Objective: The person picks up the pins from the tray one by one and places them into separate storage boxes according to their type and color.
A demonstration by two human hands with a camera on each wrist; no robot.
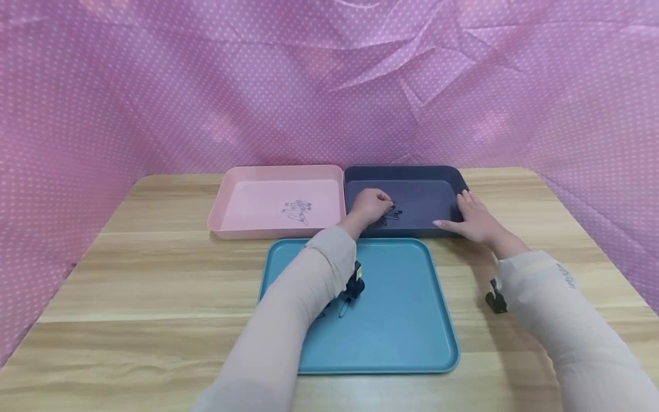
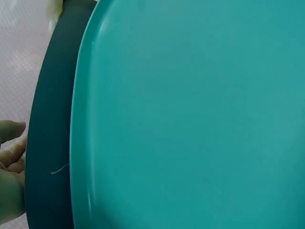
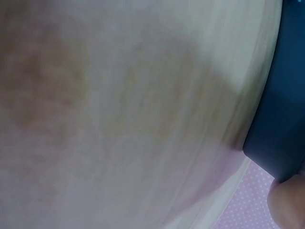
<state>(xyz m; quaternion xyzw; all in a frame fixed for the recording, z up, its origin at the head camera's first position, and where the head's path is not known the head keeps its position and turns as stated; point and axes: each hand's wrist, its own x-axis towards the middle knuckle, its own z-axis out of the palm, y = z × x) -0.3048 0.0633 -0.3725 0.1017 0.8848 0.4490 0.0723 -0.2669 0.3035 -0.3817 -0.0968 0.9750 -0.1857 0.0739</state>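
Over the front left part of the navy tray, my left hand has its fingers curled and pinches a black safety pin at the fingertips. A small heap of black safety pins lies just beneath. My right hand rests on the tray's right rim, fingers spread and thumb over the front corner. In the left wrist view, part of the left hand shows beyond the dark tray wall. The right wrist view catches only a fingertip or thumb at the tray corner.
Silver safety pins lie in the pink tray on the left. Nearer stands a teal tray with a dark safety pin, partly behind the left sleeve. Black camera mounts show at both wrists. A dotted pink cloth hangs behind.
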